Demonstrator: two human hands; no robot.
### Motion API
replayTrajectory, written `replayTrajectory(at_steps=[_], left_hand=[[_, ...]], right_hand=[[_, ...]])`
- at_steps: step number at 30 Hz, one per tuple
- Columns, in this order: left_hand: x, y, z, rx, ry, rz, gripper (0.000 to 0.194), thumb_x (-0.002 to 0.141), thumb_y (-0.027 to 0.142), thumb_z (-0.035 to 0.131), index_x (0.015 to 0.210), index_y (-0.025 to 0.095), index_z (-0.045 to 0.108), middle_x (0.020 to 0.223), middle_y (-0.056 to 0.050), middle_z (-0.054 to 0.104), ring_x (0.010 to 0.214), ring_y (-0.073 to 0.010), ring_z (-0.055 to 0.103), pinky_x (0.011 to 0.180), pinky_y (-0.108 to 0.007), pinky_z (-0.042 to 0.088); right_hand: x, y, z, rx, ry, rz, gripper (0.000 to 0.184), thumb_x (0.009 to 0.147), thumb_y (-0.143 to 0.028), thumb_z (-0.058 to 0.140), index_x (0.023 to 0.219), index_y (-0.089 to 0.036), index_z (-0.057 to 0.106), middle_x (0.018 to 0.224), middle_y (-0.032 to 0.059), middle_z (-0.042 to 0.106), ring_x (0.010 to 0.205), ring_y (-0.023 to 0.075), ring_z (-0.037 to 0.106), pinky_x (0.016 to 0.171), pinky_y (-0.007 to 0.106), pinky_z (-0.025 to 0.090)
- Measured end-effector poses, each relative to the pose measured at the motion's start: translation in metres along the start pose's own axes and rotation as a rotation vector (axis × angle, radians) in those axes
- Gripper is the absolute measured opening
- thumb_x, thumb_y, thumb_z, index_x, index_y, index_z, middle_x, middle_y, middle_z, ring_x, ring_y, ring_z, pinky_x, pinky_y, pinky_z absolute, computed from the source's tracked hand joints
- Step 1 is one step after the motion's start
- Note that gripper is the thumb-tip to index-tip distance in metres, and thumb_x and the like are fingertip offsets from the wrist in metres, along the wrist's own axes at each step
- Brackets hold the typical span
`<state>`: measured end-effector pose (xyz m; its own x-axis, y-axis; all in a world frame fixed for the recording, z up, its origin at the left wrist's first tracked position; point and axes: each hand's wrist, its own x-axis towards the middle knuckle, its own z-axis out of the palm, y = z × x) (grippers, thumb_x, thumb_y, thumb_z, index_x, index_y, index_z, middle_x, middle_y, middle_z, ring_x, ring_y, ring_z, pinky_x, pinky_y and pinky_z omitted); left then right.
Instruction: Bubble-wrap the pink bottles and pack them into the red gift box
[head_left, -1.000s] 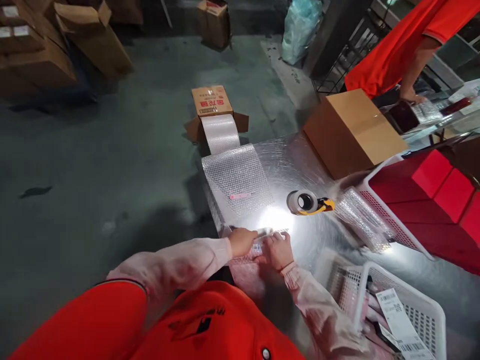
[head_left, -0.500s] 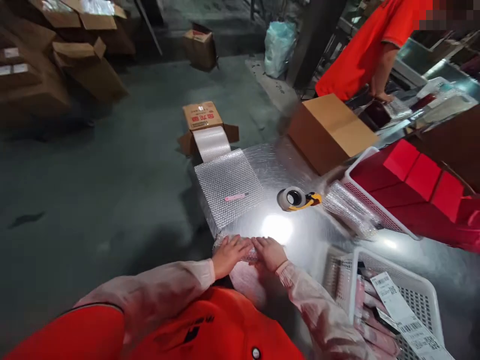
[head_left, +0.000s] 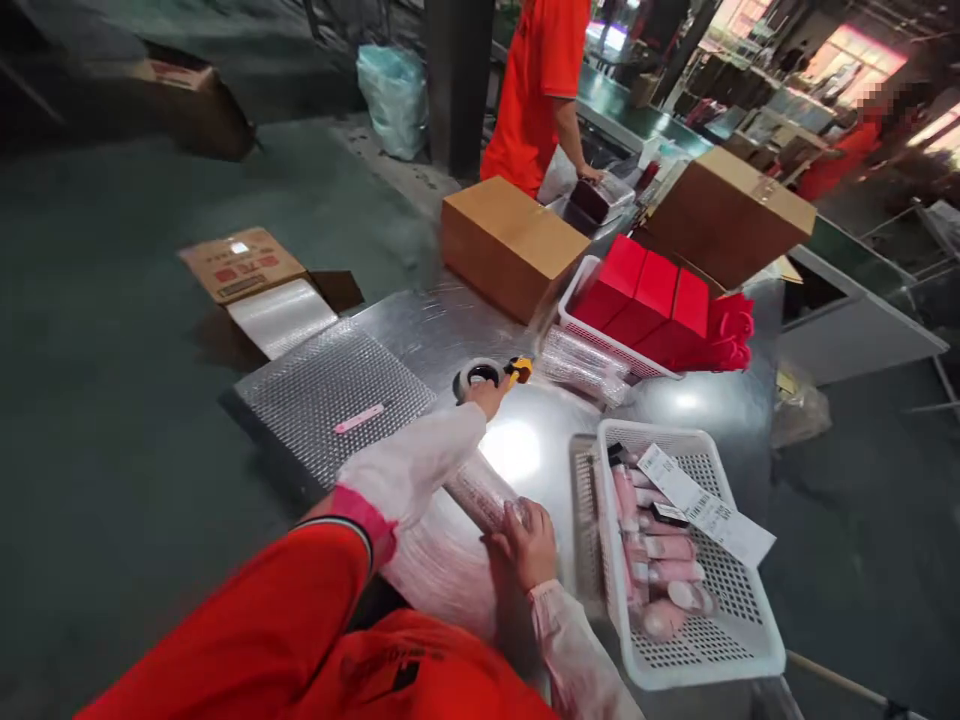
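Observation:
My left hand reaches forward to the tape dispenser, its fingers closed at the clear tape roll; the exact grip is partly hidden. A bubble-wrapped roll lies along the near table edge, partly under my left sleeve. My right hand is closed over its right end, fingers curled on the wrap. To the left a sheet of bubble wrap lies flat, with a pink utility knife on it.
A white basket holds pink bottles and a label strip. Behind stand a basket of red boxes, wrapped bundles and a cardboard carton. A co-worker stands beyond. A floor carton feeds bubble wrap.
My left hand has left the wrapped roll and moved forward to the tape dispenser. My right hand stays on the roll. The view has turned to the right.

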<state>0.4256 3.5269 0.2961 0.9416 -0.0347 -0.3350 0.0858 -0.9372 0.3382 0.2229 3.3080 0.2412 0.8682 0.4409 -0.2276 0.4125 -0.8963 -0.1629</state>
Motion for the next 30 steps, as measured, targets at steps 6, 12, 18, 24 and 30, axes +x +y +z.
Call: replayTrajectory(at_steps=[6, 12, 18, 24, 30], left_hand=[[-0.082, -0.017, -0.026, -0.085, -0.107, 0.059, 0.073, 0.086, 0.041, 0.067, 0.153, 0.024, 0.043, 0.131, -0.011, 0.068, 0.115, -0.0297, 0.066, 0.099, -0.036, 0.049], [-0.163, 0.011, -0.041, -0.168, -0.223, 0.038, 0.075, 0.071, 0.035, 0.071, 0.144, 0.027, 0.056, 0.119, 0.000, 0.074, 0.102, -0.0232, 0.071, 0.086, -0.025, 0.052], [-0.182, 0.040, -0.019, 0.012, -0.322, -0.038, 0.066, 0.073, 0.031, 0.067, 0.139, 0.028, 0.062, 0.124, -0.002, 0.074, 0.108, -0.0239, 0.070, 0.089, -0.024, 0.051], [-0.186, 0.032, 0.004, 0.037, -0.286, 0.023, 0.068, 0.079, 0.039, 0.057, 0.145, 0.022, 0.056, 0.129, -0.008, 0.071, 0.112, -0.0297, 0.069, 0.092, -0.031, 0.051], [-0.233, 0.022, 0.025, 0.040, -0.253, -0.083, 0.073, 0.081, 0.041, 0.049, 0.150, 0.019, 0.048, 0.109, -0.009, 0.078, 0.098, -0.0316, 0.073, 0.079, -0.031, 0.053]], right_hand=[[-0.010, -0.010, 0.014, 0.080, 0.068, -0.022, 0.049, 0.097, -0.054, 0.052, 0.139, -0.031, 0.060, 0.132, 0.0115, 0.061, 0.119, 0.0308, 0.053, 0.100, 0.045, 0.045], [-0.012, -0.016, 0.023, 0.158, 0.108, 0.001, 0.047, 0.099, -0.052, 0.049, 0.139, -0.031, 0.060, 0.134, 0.0118, 0.059, 0.119, 0.0300, 0.050, 0.100, 0.044, 0.041], [-0.024, -0.027, 0.017, 0.238, 0.068, 0.003, 0.050, 0.097, -0.048, 0.056, 0.142, -0.027, 0.055, 0.138, 0.0101, 0.059, 0.126, 0.0268, 0.048, 0.106, 0.042, 0.040], [-0.006, -0.043, 0.010, 0.124, 0.064, 0.210, 0.069, 0.092, -0.031, 0.065, 0.150, -0.005, 0.039, 0.142, 0.0256, 0.052, 0.132, 0.0327, 0.048, 0.109, 0.050, 0.039], [0.020, -0.038, -0.018, 0.153, -0.131, 0.238, 0.037, 0.101, -0.011, 0.034, 0.126, -0.005, 0.060, 0.116, 0.0197, 0.067, 0.111, 0.0272, 0.062, 0.092, 0.039, 0.050]])
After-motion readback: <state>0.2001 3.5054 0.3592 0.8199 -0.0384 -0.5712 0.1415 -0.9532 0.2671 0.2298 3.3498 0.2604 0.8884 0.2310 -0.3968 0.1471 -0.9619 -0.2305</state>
